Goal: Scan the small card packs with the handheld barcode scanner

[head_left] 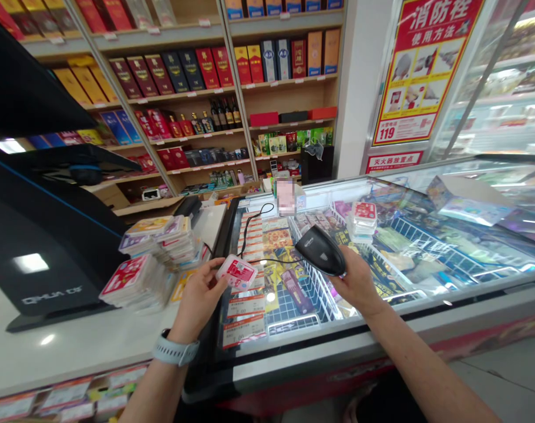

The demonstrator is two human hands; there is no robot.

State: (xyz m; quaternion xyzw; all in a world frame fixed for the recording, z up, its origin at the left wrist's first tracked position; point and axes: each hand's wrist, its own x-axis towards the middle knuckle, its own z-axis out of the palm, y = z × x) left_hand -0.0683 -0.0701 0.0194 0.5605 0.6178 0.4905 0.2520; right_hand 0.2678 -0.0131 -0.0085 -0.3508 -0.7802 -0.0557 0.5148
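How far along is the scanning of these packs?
Done: nothing clearly looks finished; the piles don't show which packs have been scanned. In hand: the left hand holds a pink-and-white barcoded pack near the black handheld barcode scanner gripped in the right hand. Left: probably the piles of similar packs on the white counter, though how many is unclear.
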